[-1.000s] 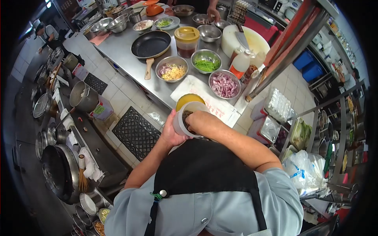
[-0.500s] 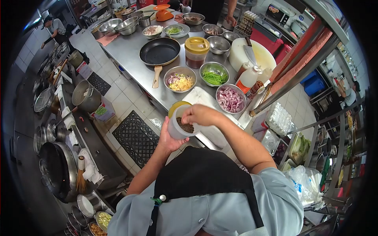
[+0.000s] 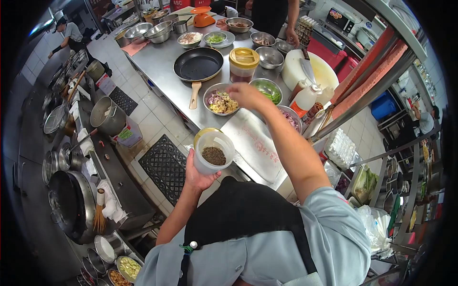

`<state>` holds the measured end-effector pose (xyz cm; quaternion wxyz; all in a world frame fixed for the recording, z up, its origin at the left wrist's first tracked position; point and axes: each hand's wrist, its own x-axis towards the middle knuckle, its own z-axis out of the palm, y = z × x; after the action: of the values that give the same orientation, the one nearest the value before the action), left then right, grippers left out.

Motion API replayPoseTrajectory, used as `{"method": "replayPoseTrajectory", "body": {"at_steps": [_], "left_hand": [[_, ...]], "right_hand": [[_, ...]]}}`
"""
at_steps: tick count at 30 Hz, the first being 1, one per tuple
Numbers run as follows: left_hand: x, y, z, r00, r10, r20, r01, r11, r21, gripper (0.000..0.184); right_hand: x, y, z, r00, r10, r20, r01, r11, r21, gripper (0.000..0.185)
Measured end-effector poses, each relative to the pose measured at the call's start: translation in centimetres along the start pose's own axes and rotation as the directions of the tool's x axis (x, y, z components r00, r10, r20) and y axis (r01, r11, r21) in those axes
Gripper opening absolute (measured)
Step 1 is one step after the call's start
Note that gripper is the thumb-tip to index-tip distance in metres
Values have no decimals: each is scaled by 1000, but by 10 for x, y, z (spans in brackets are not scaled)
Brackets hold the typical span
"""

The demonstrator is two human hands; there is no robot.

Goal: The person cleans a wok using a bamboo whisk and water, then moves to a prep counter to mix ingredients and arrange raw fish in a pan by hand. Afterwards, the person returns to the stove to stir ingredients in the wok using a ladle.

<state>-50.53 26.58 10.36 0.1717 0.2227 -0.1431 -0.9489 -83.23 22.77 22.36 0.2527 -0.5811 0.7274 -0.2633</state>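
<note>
My left hand is wrapped round a translucent plastic tub, tilted toward me near the table's edge. Dark, coarse seasoning lies at its bottom, and a yellow lid shows behind its far rim. My right hand reaches over the right side of a steel bowl, its fingers drawn together in a pinch; whatever is between them is too small to make out. In that bowl are sliced red onion and chopped yellowish pieces with dark specks on top. My forearm partly covers a bowl of red onion.
On the steel table stand a black frying pan, a yellow-lidded container, a bowl of cut greens and squeeze bottles. A knife rests on the round white board. Another person stands across the table.
My right hand has left the tub and moved forward over the onion bowl. Dark specks now show on the bowl's contents. My left hand still holds the tub, slightly lower.
</note>
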Motion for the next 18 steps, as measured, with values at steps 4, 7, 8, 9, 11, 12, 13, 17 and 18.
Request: {"method": "replayPoseTrajectory", "body": {"at_steps": [4, 7, 8, 9, 11, 12, 13, 17, 18], "left_hand": [[-6, 1, 36, 997, -52, 53, 51, 998, 22, 77], [8, -11, 47, 983, -146, 113, 148, 989, -9, 78], [16, -14, 46, 972, -185, 145, 190, 981, -25, 78], [22, -19, 46, 958, -207, 198, 189, 976, 109, 76], [18, -21, 70, 964, -228, 134, 216, 972, 98, 74], [20, -23, 81, 964, -242, 107, 232, 968, 98, 74], [27, -28, 85, 968, -231, 94, 222, 970, 103, 74], [32, -40, 124, 953, -302, 29, 285, 923, 260, 74], [38, -49, 130, 957, -286, 38, 269, 933, 240, 72]], "right_hand": [[-99, -2, 43, 981, 69, 179, -131, 921, 366, 48], [-145, 19, 58, 952, 118, 282, -260, 797, 545, 48], [-155, 38, 65, 967, 141, 214, -246, 739, 627, 46], [-166, 49, 69, 976, 170, 140, -219, 678, 702, 44], [-196, 36, 54, 970, 217, -113, -54, 640, 766, 42], [-212, 29, 44, 939, 244, -244, 40, 627, 778, 41], [-230, 33, 31, 950, 255, -181, -66, 730, 680, 54], [-277, 2, 22, 927, -186, -326, 293, 901, 319, 82], [-285, -5, 20, 941, -179, -287, 257, 931, 260, 93]]}}
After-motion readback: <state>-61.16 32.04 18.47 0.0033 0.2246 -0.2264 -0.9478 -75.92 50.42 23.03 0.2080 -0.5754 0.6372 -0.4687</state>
